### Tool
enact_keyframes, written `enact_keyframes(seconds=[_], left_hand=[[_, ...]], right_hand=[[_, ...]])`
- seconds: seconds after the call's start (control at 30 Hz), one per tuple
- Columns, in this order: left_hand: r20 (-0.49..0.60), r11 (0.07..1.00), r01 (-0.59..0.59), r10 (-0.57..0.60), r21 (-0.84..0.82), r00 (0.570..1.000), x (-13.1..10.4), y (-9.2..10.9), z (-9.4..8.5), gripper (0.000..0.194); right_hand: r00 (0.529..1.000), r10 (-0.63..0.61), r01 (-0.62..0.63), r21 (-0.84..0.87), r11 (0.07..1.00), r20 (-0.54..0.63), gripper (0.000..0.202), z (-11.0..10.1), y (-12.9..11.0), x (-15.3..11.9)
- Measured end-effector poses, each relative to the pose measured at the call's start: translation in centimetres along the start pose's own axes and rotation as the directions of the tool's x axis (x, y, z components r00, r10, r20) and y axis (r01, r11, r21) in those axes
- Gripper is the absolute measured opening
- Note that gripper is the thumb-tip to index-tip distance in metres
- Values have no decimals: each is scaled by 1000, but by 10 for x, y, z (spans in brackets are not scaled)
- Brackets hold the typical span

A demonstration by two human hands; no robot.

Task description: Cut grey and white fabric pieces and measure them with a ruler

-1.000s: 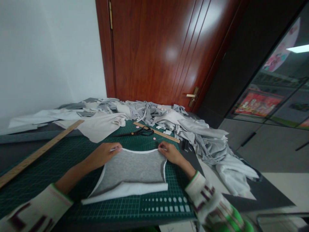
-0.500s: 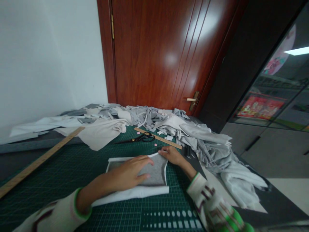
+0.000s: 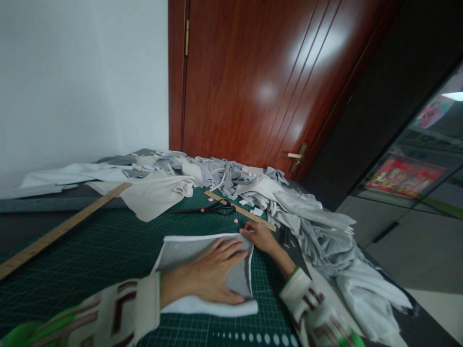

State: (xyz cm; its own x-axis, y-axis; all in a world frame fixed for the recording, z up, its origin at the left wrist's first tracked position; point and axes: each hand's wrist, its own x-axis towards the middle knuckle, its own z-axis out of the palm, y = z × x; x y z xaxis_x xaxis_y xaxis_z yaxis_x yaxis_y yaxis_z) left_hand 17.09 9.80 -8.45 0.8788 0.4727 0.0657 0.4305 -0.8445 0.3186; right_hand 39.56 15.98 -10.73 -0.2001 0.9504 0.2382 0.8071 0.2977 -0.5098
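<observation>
A piece of grey fabric (image 3: 181, 253) with white edges lies on the green cutting mat (image 3: 119, 250). My left hand (image 3: 215, 272) rests flat across the fabric, thumb and fingers spread, with the thumb by the white fold at the near edge. At the fabric's far right corner, my right hand (image 3: 258, 234) pinches the white edge between thumb and fingers. Just beyond the hands lie black scissors (image 3: 219, 208), pointing left, and a short wooden ruler (image 3: 249, 213) partly under their handles. A small pink disc (image 3: 236, 221) sits near my right hand.
A long wooden ruler (image 3: 65, 229) runs along the left of the mat. Heaps of grey and white fabric scraps (image 3: 231, 176) line the back and the right side (image 3: 325, 236). A cream cloth (image 3: 152, 195) overlaps the mat's far edge. Behind stands a wooden door (image 3: 246, 82).
My left hand has shifted right and spread flatter on the fabric. My right hand stays at the far right corner. The camera view has turned slightly left.
</observation>
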Motion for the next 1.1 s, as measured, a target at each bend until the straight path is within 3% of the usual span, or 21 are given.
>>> enact_keyframes(seconds=[0.1,0.27,0.47,0.6,0.77,0.9,1.0,1.1], left_hand=[[23,998,-36,37,-48,999,-2,7,2,95],[150,996,-55,65,-69,986,-4,11,-3,96],[97,980,-113,130,-165,987,-12,16,2,97],[172,989,-84,104,-119,980,-13,23,-3,98],[161,994,-72,84,-79,983,-10,23,-8,94],[151,999,-30,35,-38,988,-6,19,-9,99],[154,1000,5,-8,19,988,-2,16,-9,101],[139,998,29,-36,54,990,5,12,-8,101]], right_hand=[[1000,9,-9,-47,999,-1,20,1,0,0],[999,36,-39,-117,992,-24,17,2,-2,-2],[999,38,-44,-167,985,-38,16,2,-6,-3],[997,60,-67,-179,982,-47,22,-2,-8,-3],[958,177,-240,-286,928,-227,23,-12,-3,-7],[919,286,-369,-337,866,-272,27,-17,3,-9],[905,333,-411,-333,849,-266,25,-21,5,-5],[920,345,-386,-279,879,-185,24,-25,8,2]])
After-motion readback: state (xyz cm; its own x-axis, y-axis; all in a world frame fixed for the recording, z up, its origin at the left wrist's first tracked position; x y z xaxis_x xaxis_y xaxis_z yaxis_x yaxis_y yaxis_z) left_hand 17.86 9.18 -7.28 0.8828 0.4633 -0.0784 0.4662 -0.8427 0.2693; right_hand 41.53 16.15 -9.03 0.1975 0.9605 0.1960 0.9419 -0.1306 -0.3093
